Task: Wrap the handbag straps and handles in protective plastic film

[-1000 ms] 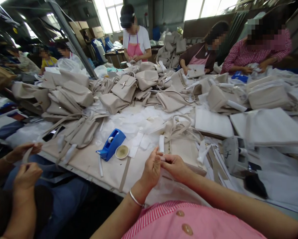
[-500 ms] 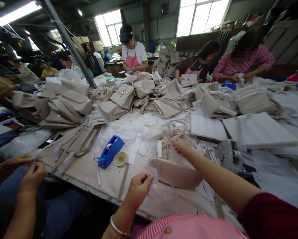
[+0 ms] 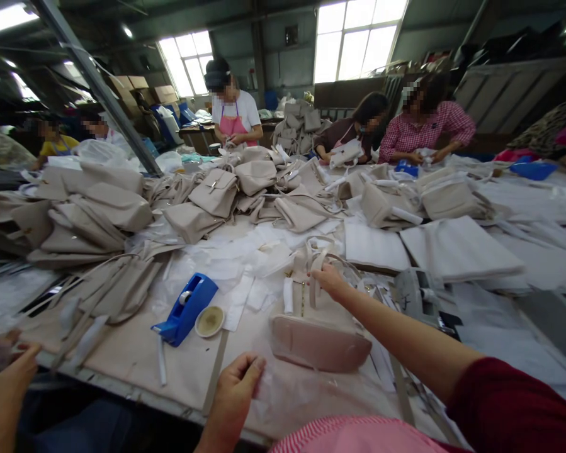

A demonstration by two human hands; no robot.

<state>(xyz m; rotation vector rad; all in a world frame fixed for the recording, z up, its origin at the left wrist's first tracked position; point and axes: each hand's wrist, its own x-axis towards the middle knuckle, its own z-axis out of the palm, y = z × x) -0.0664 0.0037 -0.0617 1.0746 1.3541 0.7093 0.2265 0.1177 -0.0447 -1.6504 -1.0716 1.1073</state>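
A beige handbag [image 3: 320, 343] lies on the table in front of me, its smooth base turned toward me. My right hand [image 3: 328, 280] is closed round the bag's handle [image 3: 315, 290]. White wrapping [image 3: 288, 296] covers a strap part beside a gold chain or zip on the bag. Closer to me, my left hand [image 3: 238, 385] pinches the edge of a thin clear plastic sheet [image 3: 276, 397], perhaps a bag; it spreads over the table below the handbag. The plastic's far edges are hard to make out.
Left of the handbag stand a blue tape dispenser [image 3: 186, 309] and a small round dish [image 3: 209, 321]. A grey tape dispenser [image 3: 417, 296] and white foam sheets [image 3: 462, 248] lie right. Beige bags [image 3: 216, 192] pile up behind. A co-worker's hands [image 3: 9, 371] are at the left edge.
The camera view has shifted, so the scene sits further left. My right hand has closed on the bag's handle, which stands more upright. My left hand still pinches the plastic.
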